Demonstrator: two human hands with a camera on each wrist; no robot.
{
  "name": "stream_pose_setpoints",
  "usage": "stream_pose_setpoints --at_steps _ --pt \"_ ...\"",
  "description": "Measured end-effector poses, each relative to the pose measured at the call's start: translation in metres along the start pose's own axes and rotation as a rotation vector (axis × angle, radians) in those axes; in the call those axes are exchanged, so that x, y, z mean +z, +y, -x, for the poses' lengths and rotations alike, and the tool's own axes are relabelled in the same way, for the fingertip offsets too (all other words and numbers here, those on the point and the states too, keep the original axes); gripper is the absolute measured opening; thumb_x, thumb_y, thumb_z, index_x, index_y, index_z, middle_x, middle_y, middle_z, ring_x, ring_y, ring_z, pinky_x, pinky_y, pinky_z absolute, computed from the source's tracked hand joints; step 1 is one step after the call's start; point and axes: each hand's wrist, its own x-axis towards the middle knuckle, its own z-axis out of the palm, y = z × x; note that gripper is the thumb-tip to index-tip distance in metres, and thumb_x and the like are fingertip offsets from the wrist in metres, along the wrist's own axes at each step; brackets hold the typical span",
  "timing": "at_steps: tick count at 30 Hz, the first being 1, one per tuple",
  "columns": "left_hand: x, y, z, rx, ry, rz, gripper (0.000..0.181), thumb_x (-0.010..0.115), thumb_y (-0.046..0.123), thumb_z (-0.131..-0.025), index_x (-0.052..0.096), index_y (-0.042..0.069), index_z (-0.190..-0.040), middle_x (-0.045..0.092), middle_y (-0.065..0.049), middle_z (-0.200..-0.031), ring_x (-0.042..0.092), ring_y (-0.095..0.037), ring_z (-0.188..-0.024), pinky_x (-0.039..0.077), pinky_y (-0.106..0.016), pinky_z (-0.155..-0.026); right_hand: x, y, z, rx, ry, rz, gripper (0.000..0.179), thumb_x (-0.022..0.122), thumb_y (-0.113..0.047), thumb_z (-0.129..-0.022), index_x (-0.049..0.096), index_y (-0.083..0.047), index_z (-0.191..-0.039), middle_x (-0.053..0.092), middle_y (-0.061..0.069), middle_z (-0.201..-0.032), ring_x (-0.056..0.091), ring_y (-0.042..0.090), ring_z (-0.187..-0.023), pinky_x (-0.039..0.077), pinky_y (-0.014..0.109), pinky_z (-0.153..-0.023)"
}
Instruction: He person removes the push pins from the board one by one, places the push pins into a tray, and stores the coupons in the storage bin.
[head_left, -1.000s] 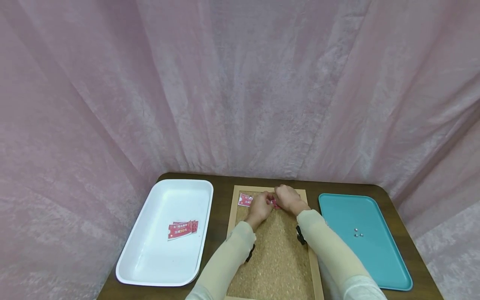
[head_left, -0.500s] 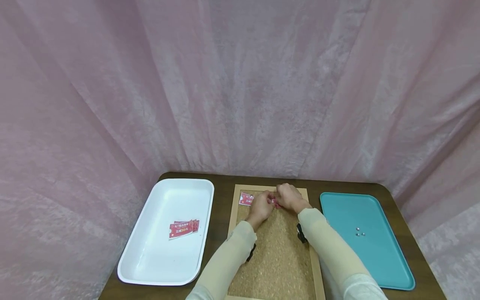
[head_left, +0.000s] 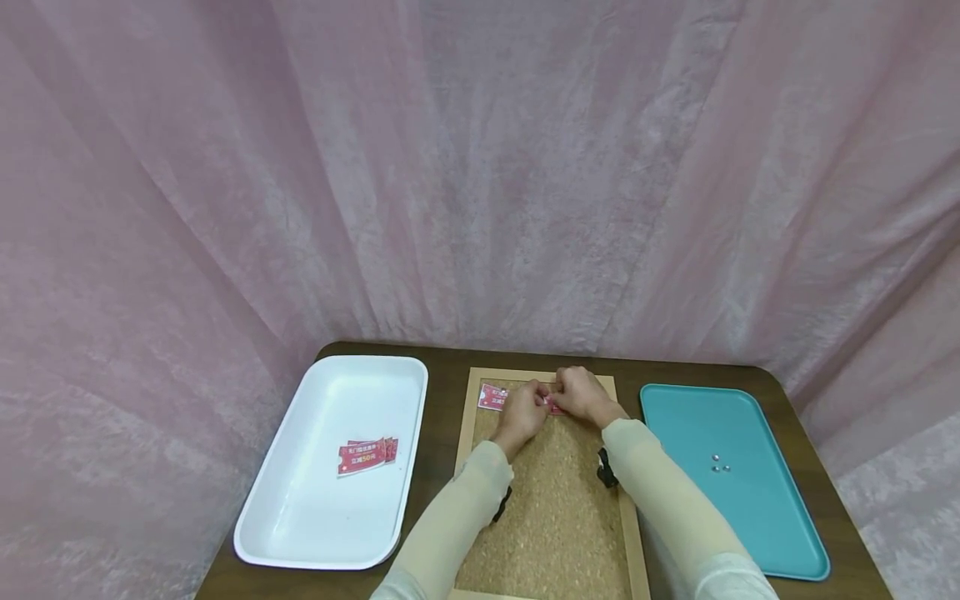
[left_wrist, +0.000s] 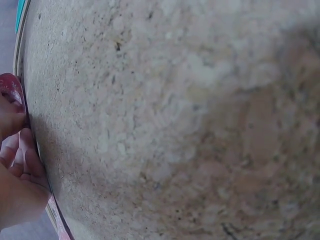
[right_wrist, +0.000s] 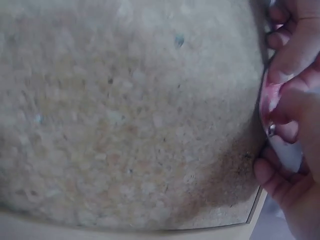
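At the top of the cork board (head_left: 555,500), both hands meet over a red paper coupon (head_left: 555,406). My left hand (head_left: 521,417) pinches the coupon near its left end, with fingertips close to the other hand. My right hand (head_left: 583,396) lies over its right part, fingers curled. In the right wrist view a small silver pushpin (right_wrist: 271,130) shows between the right fingertips, beside the bent coupon (right_wrist: 270,95). Left of the hands, another red coupon (head_left: 491,397) lies on the board, partly hidden by the left hand. The left wrist view catches both hands only at its edge.
A white tray (head_left: 300,508) at the left holds several overlapping red coupons (head_left: 363,456). On the right, a teal tray (head_left: 765,517) carries three small silver pieces (head_left: 716,457). Everything stands on a dark wooden table (head_left: 442,375), with a pink curtain (head_left: 525,167) behind.
My right hand has shifted slightly to the right over the coupon. The left hand stays nearly in place. Coupons and silver pieces in the trays look unchanged.
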Motion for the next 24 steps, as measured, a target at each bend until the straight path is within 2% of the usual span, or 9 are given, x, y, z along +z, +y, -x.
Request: stream_pose_setpoints --at_steps 4,9,15,20,24 --pt "0.0006 0.0004 0.0002 -0.003 0.006 -0.002 0.014 0.073 0.017 -0.095 0.071 0.015 -0.109 0.07 0.004 -0.089 0.062 -0.008 -0.078 0.05 -0.026 -0.068 -0.001 -0.0015 0.0043 0.006 0.0 0.004 0.018 0.075 -0.013 -0.087 0.063 -0.012 -0.074 0.06 0.002 -0.078 0.054 0.016 -0.072 0.047 0.035 -0.065" --pt "0.0018 -0.0011 0.0003 -0.008 0.007 -0.004 0.017 0.073 0.013 -0.093 0.071 0.016 -0.11 0.069 0.004 -0.089 0.061 -0.008 -0.078 0.05 -0.027 -0.068 -0.0023 -0.0009 0.0031 0.003 -0.042 -0.011 0.019 0.072 -0.008 -0.09 0.066 -0.012 -0.073 0.063 0.0 -0.077 0.055 0.014 -0.071 0.049 0.033 -0.067" --pt "0.0034 -0.0014 0.0004 -0.02 0.005 -0.002 0.018 0.074 0.013 -0.093 0.071 0.017 -0.11 0.069 0.005 -0.089 0.061 -0.008 -0.078 0.05 -0.028 -0.069 -0.0059 0.0008 0.0013 -0.004 -0.073 -0.026 0.01 0.069 -0.001 -0.088 0.071 -0.008 -0.08 0.071 0.004 -0.084 0.063 0.018 -0.078 0.056 0.037 -0.073" --pt "0.0031 -0.0004 0.0003 -0.011 0.006 -0.001 0.018 0.073 0.013 -0.094 0.071 0.015 -0.111 0.07 0.004 -0.089 0.062 -0.009 -0.078 0.05 -0.028 -0.068 -0.0064 0.0042 0.0016 0.047 -0.069 -0.08 0.01 0.069 0.002 -0.085 0.075 -0.006 -0.086 0.075 0.007 -0.09 0.066 0.02 -0.081 0.057 0.038 -0.074" --pt "0.0037 -0.0003 0.0005 0.011 0.015 -0.004 0.016 0.073 0.012 -0.094 0.072 0.013 -0.11 0.07 0.003 -0.087 0.062 -0.008 -0.076 0.05 -0.027 -0.067 -0.0064 0.0062 0.0015 0.08 -0.098 -0.09 0.009 0.069 0.001 -0.087 0.074 -0.006 -0.088 0.074 0.007 -0.091 0.064 0.019 -0.081 0.056 0.037 -0.074"
